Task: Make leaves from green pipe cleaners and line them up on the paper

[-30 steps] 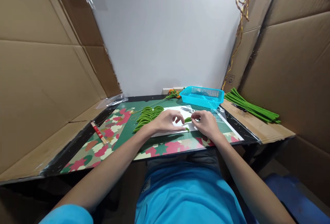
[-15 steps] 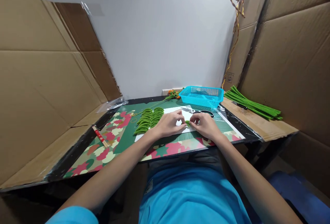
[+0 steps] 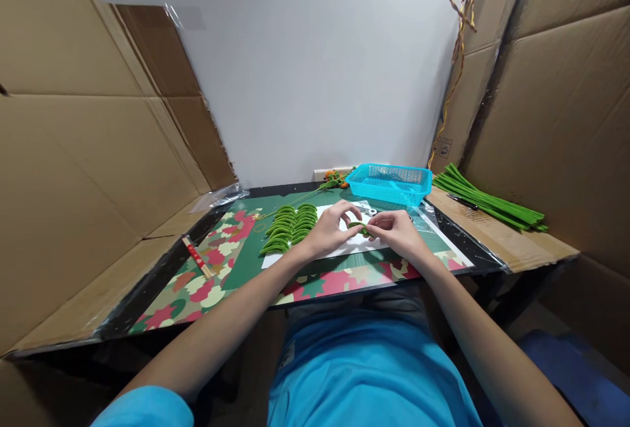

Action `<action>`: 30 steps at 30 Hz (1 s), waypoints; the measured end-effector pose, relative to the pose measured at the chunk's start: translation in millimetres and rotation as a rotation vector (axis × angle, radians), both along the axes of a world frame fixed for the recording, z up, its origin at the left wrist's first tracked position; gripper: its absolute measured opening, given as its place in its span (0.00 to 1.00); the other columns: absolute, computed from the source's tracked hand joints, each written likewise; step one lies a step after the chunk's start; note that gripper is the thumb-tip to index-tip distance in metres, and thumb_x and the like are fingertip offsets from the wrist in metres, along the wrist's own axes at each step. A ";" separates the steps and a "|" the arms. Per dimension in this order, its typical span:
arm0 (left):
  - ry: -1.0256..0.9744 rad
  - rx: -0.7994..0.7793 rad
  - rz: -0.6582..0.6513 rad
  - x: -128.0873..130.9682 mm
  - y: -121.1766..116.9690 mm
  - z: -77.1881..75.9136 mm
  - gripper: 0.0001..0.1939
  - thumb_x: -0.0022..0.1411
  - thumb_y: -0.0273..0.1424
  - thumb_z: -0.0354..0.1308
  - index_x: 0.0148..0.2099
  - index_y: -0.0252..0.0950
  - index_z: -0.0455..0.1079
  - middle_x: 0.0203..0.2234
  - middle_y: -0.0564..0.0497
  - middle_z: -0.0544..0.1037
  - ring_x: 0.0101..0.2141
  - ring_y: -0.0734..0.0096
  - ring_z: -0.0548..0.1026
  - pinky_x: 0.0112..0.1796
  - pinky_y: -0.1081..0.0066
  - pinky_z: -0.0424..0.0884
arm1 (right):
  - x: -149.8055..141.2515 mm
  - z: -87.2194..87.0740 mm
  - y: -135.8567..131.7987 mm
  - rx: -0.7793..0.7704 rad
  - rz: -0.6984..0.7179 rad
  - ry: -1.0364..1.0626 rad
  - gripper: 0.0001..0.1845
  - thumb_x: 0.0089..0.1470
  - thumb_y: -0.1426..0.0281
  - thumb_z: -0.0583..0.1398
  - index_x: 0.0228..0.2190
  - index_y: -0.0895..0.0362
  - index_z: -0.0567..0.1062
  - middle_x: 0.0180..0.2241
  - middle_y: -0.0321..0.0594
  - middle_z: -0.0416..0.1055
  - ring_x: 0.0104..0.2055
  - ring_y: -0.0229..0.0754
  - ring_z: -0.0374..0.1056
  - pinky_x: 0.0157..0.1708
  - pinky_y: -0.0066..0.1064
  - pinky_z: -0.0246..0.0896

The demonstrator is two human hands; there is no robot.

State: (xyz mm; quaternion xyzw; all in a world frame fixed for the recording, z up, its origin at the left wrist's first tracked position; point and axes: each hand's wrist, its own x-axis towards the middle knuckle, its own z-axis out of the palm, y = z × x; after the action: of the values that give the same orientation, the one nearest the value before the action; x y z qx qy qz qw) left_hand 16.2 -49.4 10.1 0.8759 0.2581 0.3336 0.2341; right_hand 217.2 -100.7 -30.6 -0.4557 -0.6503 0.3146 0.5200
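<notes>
Patterned table (image 3: 315, 281) before me | turquoise mesh basket (image 3: 388, 191), far, right of centre | green stem bundle (image 3: 492, 204), right | two columns of curved green pieces (image 3: 281, 225), left | my left hand (image 3: 332, 230) curls inward; whether it grips, I cannot tell | my right hand (image 3: 398, 231) pinches a small green strip (image 3: 354, 223) between both hands
</notes>
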 end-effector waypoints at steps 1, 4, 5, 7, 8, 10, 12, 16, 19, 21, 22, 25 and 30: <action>-0.008 -0.027 0.001 0.5 0.8 -0.4 0.08 0.65 0.32 0.67 0.45 0.37 0.75 0.41 0.49 0.79 0.35 0.69 0.77 0.37 0.70 0.73 | 0.2 -0.5 0.3 -0.009 0.005 0.024 0.20 0.55 0.53 0.67 0.31 0.59 0.81 0.29 0.49 0.84 0.30 0.51 0.81 0.25 0.32 0.70; -0.020 -0.099 -0.013 2.2 3.6 -2.0 0.10 0.66 0.33 0.66 0.47 0.36 0.74 0.37 0.51 0.80 0.33 0.69 0.77 0.33 0.71 0.71 | -0.4 0.2 0.0 -0.012 0.009 0.065 0.22 0.54 0.51 0.68 0.32 0.60 0.81 0.29 0.50 0.84 0.31 0.52 0.82 0.25 0.32 0.72; -0.024 -0.114 -0.019 2.7 4.6 -2.6 0.08 0.66 0.33 0.66 0.45 0.36 0.74 0.35 0.51 0.80 0.32 0.70 0.76 0.32 0.71 0.71 | -1.1 1.0 -0.5 -0.004 0.008 0.070 0.23 0.54 0.51 0.68 0.33 0.60 0.81 0.29 0.50 0.84 0.32 0.52 0.82 0.26 0.33 0.72; -0.039 -0.136 -0.028 3.1 6.8 -4.1 0.08 0.68 0.34 0.65 0.42 0.34 0.75 0.34 0.52 0.79 0.31 0.70 0.76 0.34 0.70 0.72 | -3.3 3.0 -2.0 0.029 0.003 0.072 0.23 0.56 0.51 0.68 0.37 0.59 0.81 0.30 0.49 0.84 0.33 0.52 0.82 0.28 0.33 0.74; -0.049 -0.144 -0.033 3.1 7.9 -4.9 0.08 0.69 0.35 0.65 0.42 0.34 0.74 0.34 0.52 0.79 0.32 0.70 0.76 0.35 0.68 0.74 | -4.7 3.9 -2.9 0.055 -0.003 0.067 0.22 0.57 0.52 0.67 0.39 0.59 0.81 0.31 0.47 0.84 0.34 0.51 0.82 0.29 0.34 0.74; -0.072 -0.163 -0.045 2.6 9.9 -6.7 0.10 0.71 0.36 0.64 0.44 0.33 0.74 0.35 0.51 0.78 0.34 0.68 0.77 0.37 0.65 0.76 | -7.7 5.3 -4.6 0.119 -0.019 0.043 0.19 0.57 0.54 0.68 0.41 0.57 0.80 0.34 0.45 0.84 0.36 0.50 0.82 0.31 0.33 0.74; -0.086 -0.184 -0.061 2.4 11.2 -8.3 0.11 0.72 0.37 0.63 0.46 0.33 0.74 0.37 0.51 0.79 0.35 0.68 0.78 0.38 0.64 0.78 | -10.6 5.9 -6.1 0.188 -0.047 0.008 0.16 0.57 0.57 0.69 0.40 0.55 0.81 0.36 0.44 0.84 0.37 0.49 0.81 0.31 0.32 0.73; -0.100 -0.211 -0.082 3.5 9.8 -5.9 0.11 0.73 0.37 0.62 0.47 0.33 0.74 0.39 0.50 0.79 0.34 0.69 0.78 0.37 0.65 0.78 | -16.4 6.2 -7.0 0.306 -0.116 -0.052 0.07 0.61 0.64 0.65 0.38 0.55 0.81 0.37 0.42 0.83 0.34 0.45 0.79 0.31 0.32 0.72; -0.101 -0.190 -0.064 0.4 2.5 4.0 0.09 0.72 0.35 0.61 0.46 0.34 0.73 0.39 0.49 0.79 0.36 0.67 0.79 0.37 0.66 0.78 | -23.9 7.3 -5.4 0.377 -0.113 -0.103 0.04 0.62 0.68 0.64 0.37 0.54 0.80 0.39 0.42 0.81 0.33 0.43 0.78 0.31 0.32 0.73; -0.076 -0.154 -0.038 -7.6 -6.8 13.8 0.06 0.71 0.33 0.60 0.45 0.35 0.73 0.39 0.48 0.80 0.38 0.66 0.79 0.38 0.67 0.77 | -31.8 8.7 -5.0 0.419 -0.097 -0.136 0.05 0.63 0.70 0.62 0.37 0.54 0.80 0.41 0.42 0.80 0.34 0.42 0.77 0.32 0.32 0.73; -0.054 -0.128 -0.021 -13.9 -12.7 19.1 0.05 0.71 0.32 0.60 0.45 0.36 0.73 0.39 0.48 0.80 0.38 0.66 0.79 0.38 0.67 0.77 | -36.6 9.6 -5.5 0.438 -0.089 -0.149 0.06 0.63 0.72 0.61 0.37 0.53 0.80 0.41 0.42 0.80 0.35 0.41 0.76 0.33 0.32 0.73; 0.038 -0.022 0.058 -41.1 -31.8 35.1 0.06 0.71 0.29 0.59 0.48 0.38 0.75 0.41 0.49 0.81 0.41 0.63 0.80 0.44 0.64 0.75 | -52.1 12.5 -11.6 0.483 -0.049 -0.184 0.08 0.64 0.74 0.61 0.39 0.52 0.80 0.44 0.40 0.81 0.37 0.41 0.77 0.36 0.32 0.72; 0.159 0.136 0.181 -95.4 -46.1 48.4 0.10 0.71 0.29 0.58 0.49 0.43 0.80 0.45 0.49 0.82 0.47 0.58 0.78 0.48 0.60 0.71 | -72.4 14.3 -27.9 0.458 -0.033 -0.359 0.10 0.69 0.70 0.61 0.50 0.51 0.78 0.53 0.40 0.79 0.44 0.43 0.77 0.41 0.32 0.69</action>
State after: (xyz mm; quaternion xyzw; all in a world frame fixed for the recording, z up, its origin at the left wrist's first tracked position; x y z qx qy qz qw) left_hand -79.2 -95.5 58.4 0.8866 0.3306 0.2996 0.1218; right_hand 144.8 -128.7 -16.3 -0.3855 -0.7784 0.0655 0.4911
